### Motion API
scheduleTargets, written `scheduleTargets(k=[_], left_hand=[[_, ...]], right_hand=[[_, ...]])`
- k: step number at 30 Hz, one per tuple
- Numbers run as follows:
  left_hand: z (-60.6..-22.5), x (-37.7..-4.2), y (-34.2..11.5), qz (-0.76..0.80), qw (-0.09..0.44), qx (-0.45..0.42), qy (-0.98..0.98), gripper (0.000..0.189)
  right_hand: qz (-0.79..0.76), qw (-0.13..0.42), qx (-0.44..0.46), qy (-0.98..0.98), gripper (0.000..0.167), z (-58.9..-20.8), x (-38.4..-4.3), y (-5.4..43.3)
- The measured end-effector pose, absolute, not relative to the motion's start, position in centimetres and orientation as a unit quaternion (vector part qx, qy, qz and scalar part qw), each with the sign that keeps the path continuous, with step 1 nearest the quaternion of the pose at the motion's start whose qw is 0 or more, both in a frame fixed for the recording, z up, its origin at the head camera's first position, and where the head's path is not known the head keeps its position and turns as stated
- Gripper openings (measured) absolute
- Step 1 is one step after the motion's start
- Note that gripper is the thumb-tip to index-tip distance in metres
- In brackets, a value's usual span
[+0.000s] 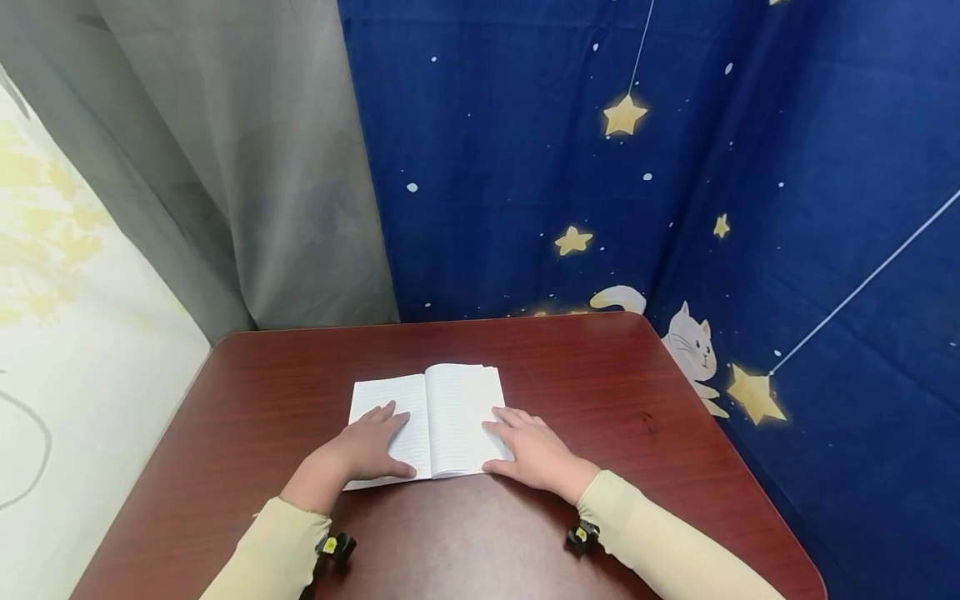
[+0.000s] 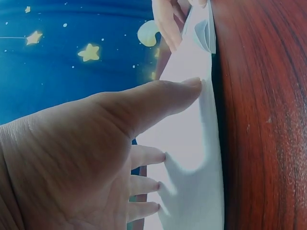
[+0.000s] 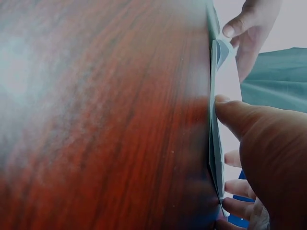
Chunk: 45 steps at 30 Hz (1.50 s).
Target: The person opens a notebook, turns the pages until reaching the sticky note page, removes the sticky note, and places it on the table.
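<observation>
An open notebook (image 1: 457,417) with lined white pages lies flat on the table, its fold near the middle. My left hand (image 1: 366,446) rests on the left page, fingers spread, thumb close to the lower edge. On the right page lies my right hand (image 1: 536,452), its fingertips and thumb touching the paper near the outer edge. The left wrist view shows the left thumb (image 2: 158,98) laid out straight over the page. From the right wrist, the stacked page edges of the notebook (image 3: 216,124) show beside the right thumb (image 3: 235,112).
The reddish-brown wooden table (image 1: 465,542) extends around the notebook. Behind it hang a grey curtain (image 1: 300,183) and a dark blue curtain (image 1: 510,167) with stars. A pale wall (image 1: 90,333) borders the left side. Small black devices (image 1: 343,547) sit at both wrists.
</observation>
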State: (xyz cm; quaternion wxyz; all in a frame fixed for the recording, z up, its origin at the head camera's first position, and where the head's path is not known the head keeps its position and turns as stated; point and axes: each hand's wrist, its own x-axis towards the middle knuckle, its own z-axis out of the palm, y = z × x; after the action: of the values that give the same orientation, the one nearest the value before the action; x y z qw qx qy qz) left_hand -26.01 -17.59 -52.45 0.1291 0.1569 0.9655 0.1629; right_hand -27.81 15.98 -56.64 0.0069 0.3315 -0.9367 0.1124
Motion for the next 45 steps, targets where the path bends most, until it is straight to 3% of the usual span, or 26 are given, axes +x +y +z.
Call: scheduleTargets(k=[28, 45], left_hand=[[-52.4, -25.8, -17.4, 0.177, 0.125, 0.160, 0.963, 0.098], [-54.4, -26.3, -18.1, 0.202, 0.108, 0.162, 0.960, 0.100]], right_hand=[[0.119, -0.008, 0.338, -0.933, 0.073, -55.6, -28.2, 16.2], [0.108, 0.006, 0.416, -0.903, 0.055, -55.5, -28.2, 16.7]])
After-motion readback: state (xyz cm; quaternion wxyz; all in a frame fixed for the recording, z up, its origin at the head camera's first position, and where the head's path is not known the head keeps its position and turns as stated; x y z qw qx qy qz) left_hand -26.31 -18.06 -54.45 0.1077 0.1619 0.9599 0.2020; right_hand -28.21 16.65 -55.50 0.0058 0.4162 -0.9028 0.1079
